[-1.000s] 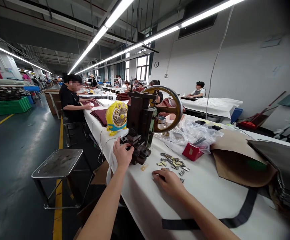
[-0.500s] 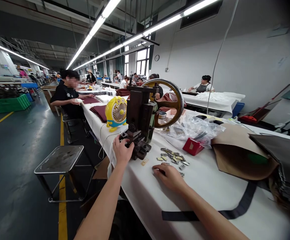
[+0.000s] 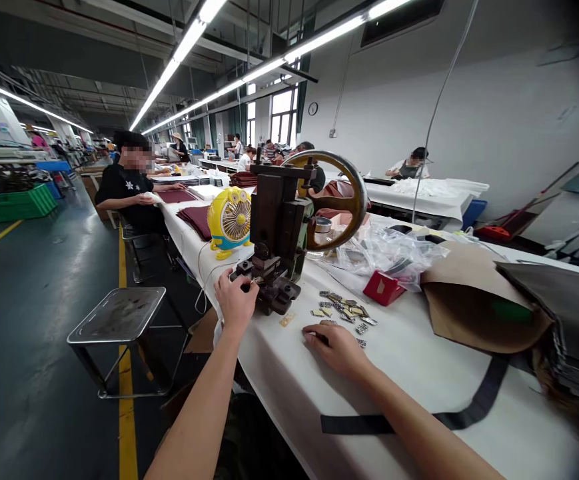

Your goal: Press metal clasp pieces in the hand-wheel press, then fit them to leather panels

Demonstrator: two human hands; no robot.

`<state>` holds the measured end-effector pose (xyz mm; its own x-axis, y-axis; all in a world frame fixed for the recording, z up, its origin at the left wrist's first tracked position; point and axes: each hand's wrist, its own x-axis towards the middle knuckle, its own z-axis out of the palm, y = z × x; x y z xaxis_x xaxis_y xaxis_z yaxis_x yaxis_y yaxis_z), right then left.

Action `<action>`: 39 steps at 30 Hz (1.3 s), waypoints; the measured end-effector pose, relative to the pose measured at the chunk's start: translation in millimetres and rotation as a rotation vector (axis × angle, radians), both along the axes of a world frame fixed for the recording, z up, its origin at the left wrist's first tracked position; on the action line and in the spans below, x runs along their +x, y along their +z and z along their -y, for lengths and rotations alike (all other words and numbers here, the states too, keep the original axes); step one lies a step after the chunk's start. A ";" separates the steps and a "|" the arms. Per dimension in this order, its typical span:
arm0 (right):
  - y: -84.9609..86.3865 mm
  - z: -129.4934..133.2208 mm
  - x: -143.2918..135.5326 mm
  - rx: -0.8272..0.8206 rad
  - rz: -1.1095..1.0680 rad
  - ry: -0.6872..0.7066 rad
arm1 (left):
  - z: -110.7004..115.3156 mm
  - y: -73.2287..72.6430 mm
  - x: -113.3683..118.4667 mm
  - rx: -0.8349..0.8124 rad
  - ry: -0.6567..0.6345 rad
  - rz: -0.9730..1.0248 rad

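Note:
A dark hand press (image 3: 274,220) with a large wheel (image 3: 356,200) stands on the white-covered table (image 3: 289,373). My left hand (image 3: 235,300) is at the front left of its base, thumb and fingertips closed on something small that I cannot make out. To the right, my right hand (image 3: 336,345) rests on the cloth with its fingers curled together, just in front of a scatter of small metal pieces (image 3: 349,308). Whatever its fingertips may hold is hidden. A small yellowish flat piece (image 3: 286,320) lies between the hands.
Behind the press sits a yellow fan (image 3: 232,220). On the right are a red box (image 3: 383,288), clear plastic bags (image 3: 394,253), a brown paper bag (image 3: 479,293) and a black strap (image 3: 359,424). A stool (image 3: 119,317) stands left; a seated person (image 3: 129,180) works beyond.
My left hand has drawn back slightly to the left from the press base, its thumb and fingertips now pinched. My right hand stays in nearly the same place. The view has shifted slightly.

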<state>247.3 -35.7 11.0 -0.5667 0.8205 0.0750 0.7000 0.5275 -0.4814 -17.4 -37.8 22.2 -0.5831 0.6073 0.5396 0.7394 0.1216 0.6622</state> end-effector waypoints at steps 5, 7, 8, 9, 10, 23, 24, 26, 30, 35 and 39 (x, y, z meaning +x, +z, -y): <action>-0.5 -0.5 -1.0 0.006 0.011 -0.001 | 2.7 0.6 -2.5 -0.031 -0.084 0.086; -1.2 -0.8 -1.2 0.012 0.012 0.000 | 0.4 1.1 -0.3 -0.059 -0.148 0.114; -1.6 -1.0 -1.1 0.014 0.012 -0.001 | -0.8 1.0 0.6 -0.067 -0.172 0.125; -2.1 -1.3 -1.0 0.015 0.012 -0.002 | -1.8 0.6 1.3 -0.073 -0.186 0.135; -2.7 -1.8 -0.8 0.016 0.010 -0.003 | -2.6 0.0 1.5 -0.075 -0.189 0.144; -1.2 -0.2 -0.2 0.024 0.021 0.001 | -9.7 -4.2 -2.0 -0.072 -0.206 0.295; -0.9 0.0 -0.2 0.024 0.022 0.001 | -9.9 -5.9 -2.8 -0.075 -0.216 0.321; -0.9 -0.2 -0.2 0.027 0.023 0.003 | -9.3 -9.3 -4.2 -0.086 -0.241 0.365; -1.4 -0.4 0.0 0.035 0.021 0.010 | -5.0 -7.1 -7.2 -0.124 -0.318 0.363; 0.1 1.3 0.4 0.024 0.017 0.012 | -3.3 12.5 -16.2 -0.231 -0.443 0.229; -0.4 1.4 0.6 0.022 0.019 0.009 | -6.9 23.9 -23.6 -0.316 -0.495 0.162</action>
